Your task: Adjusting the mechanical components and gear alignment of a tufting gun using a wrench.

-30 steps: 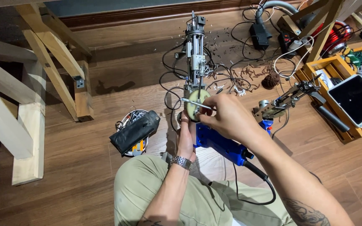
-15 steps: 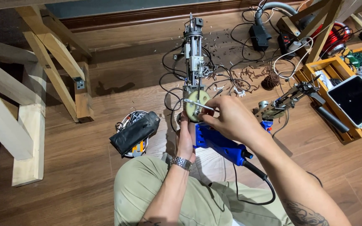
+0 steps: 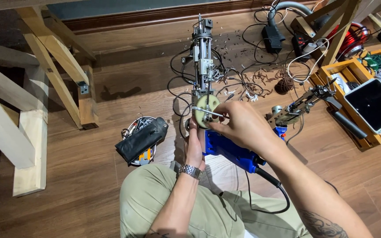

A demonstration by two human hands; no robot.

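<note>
Little has shifted over the last second: the right hand [image 3: 243, 125] has stayed at the cream-coloured gear wheel [image 3: 208, 111] of the blue tufting gun [image 3: 225, 147], its fingertips nudging only slightly along the thin metal rod [image 3: 206, 111] that crosses the wheel's face, and the left hand [image 3: 194, 143] has kept its grip below.

That gun lies lengthwise on the wooden floor [image 3: 89, 176], just ahead of the person's knees, its metal needle end [image 3: 202, 48] pointing toward the skirting at the far edge of the floor and its blue handle toward the lap. The right hand's thumb and fingers are drawn together, pinched on the near end of the rod, so the wheel sits directly off the fingertips to their left, touching or almost touching them. The left hand, with a metal wristwatch [image 3: 191, 170] on the wrist, is wrapped round the gun's body just under the wheel, fingers closed on it; the wheel stands right above its knuckles.

A black cable [image 3: 267, 194] runs from the handle back across the lap. Left of the gun a black pouch [image 3: 141, 139] rests over a round tin of tools. Right of it a second tufting gun [image 3: 300, 105] lies at a slant, and beyond that a wooden crate [image 3: 331, 70] holds a tablet [image 3: 375, 105]. Wooden frame legs [image 3: 58, 61] stand toward the floor's left edge, and loose black wires and yarn scraps [image 3: 252, 79] are strewn near the far edge.
</note>
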